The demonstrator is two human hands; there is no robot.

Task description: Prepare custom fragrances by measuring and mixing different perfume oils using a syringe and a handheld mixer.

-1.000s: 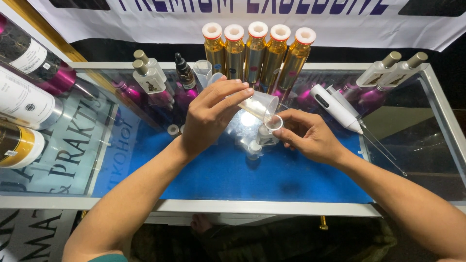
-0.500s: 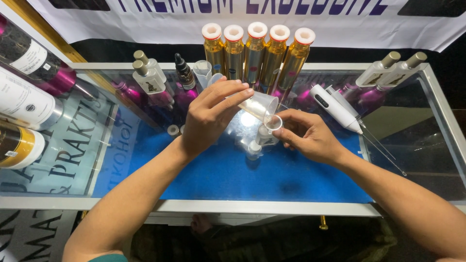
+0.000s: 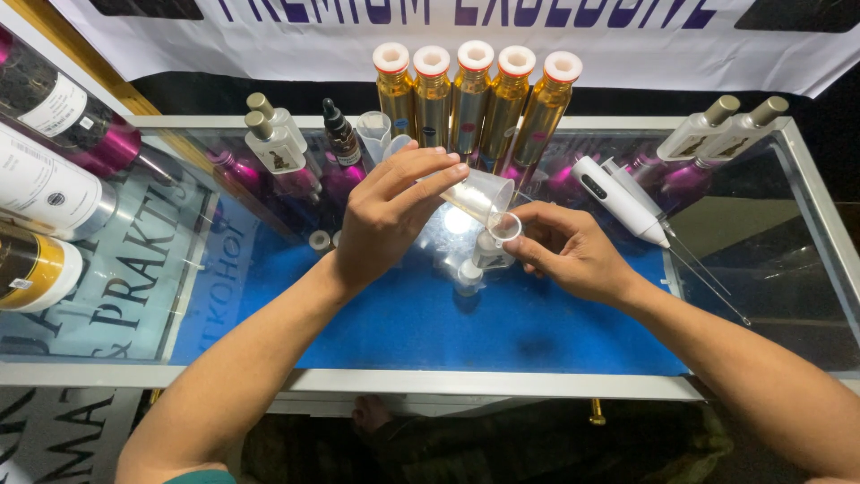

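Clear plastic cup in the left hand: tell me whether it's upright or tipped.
Tipped. The left hand holds the clear cup slanted, its mouth down over a small funnel.

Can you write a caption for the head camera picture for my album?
Left hand tips a clear cup over a small funnel steadied by the right hand.

banner (image 3: 269,27): top cut by frame | left bottles (image 3: 45,179): cut off | small bottle (image 3: 488,251): contents unclear
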